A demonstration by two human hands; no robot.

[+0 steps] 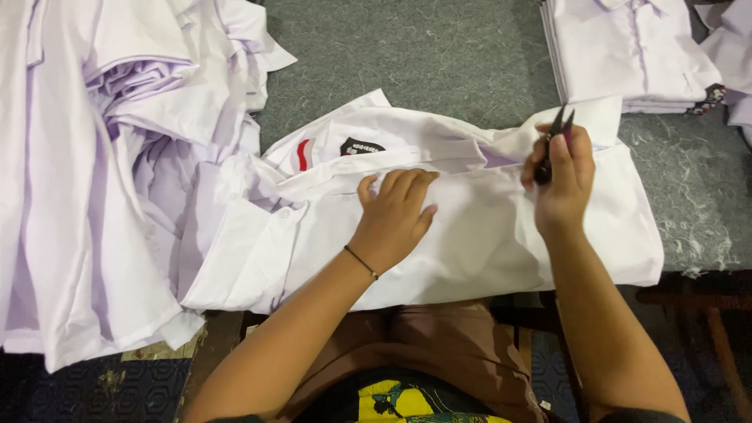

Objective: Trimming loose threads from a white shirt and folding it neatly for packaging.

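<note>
A white shirt with a black badge and a red mark near its left sleeve lies spread on the grey felt table. My left hand rests flat on the shirt's middle, fingers together, pressing the cloth; a thin black band circles its wrist. My right hand hovers over the shirt's right part near the collar, closed around small black thread snips whose tips point up and away.
A loose heap of white shirts fills the left side and hangs over the table edge. A neat stack of folded white shirts sits at the back right. The table's near edge runs just below the shirt.
</note>
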